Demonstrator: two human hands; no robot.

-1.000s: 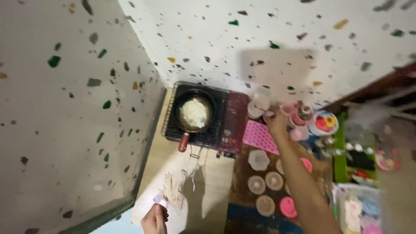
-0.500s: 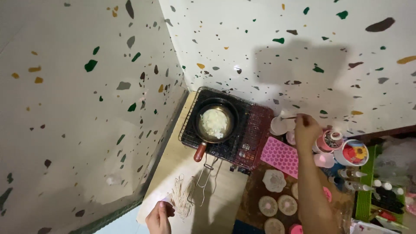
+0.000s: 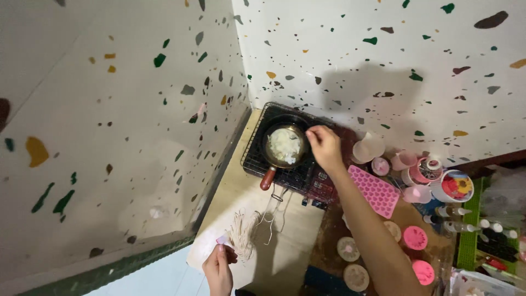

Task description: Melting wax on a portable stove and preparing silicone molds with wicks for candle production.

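Note:
A small pan with a reddish handle sits on a wire rack over a dark stove; white lumps lie in it. My right hand reaches over the pan's right rim, fingers pinched together; I cannot make out anything between them. Low in the view my left hand pinches a small white and pink scrap beside a bundle of pale wicks lying on a white sheet.
Speckled white walls meet in a corner behind the stove. Right of the stove lie a pink silicone mould tray, pink and clear cups, a colourful tub, small bottles, and round flower-shaped moulds.
My right hand has moved left from the cups and tubs to the pan's rim. The camera has shifted, so the stove sits further right. My left hand stays by the wicks.

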